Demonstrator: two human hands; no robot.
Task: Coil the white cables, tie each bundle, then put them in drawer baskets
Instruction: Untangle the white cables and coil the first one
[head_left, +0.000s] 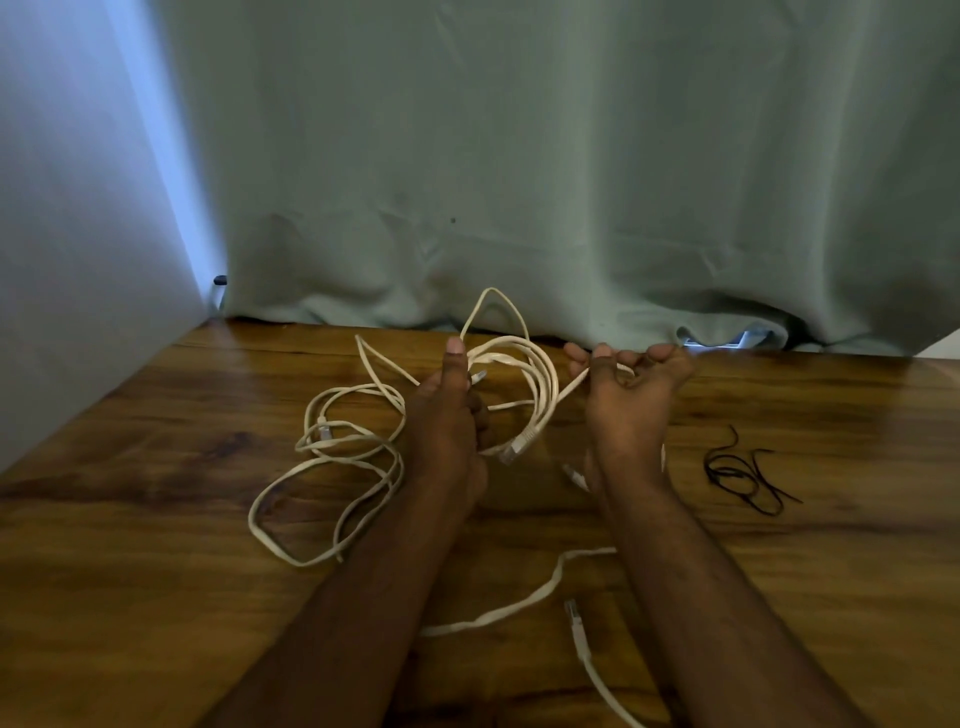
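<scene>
Both hands are raised above the middle of the wooden tabletop (156, 571), close to its far edge, where a green curtain (519, 156) hangs down and folds onto the wood. The left hand (449, 426) has its grip closed around a coiled bundle of white cable (540, 384), with the thumb pointing up. The right hand (631, 395) pinches one strand of the same cable between curled fingers, just beside the coil. A connector (514, 447) hangs from the bottom of the coil.

A second, loose white cable (322, 467) lies in open loops on the wood, left of the left hand and toward the left edge. More white cable with a plug (574, 618) runs along the near edge between the forearms. Thin black ties (743, 473) lie in a small tangle to the right of the right wrist. A pale wall (78, 208) borders the left edge.
</scene>
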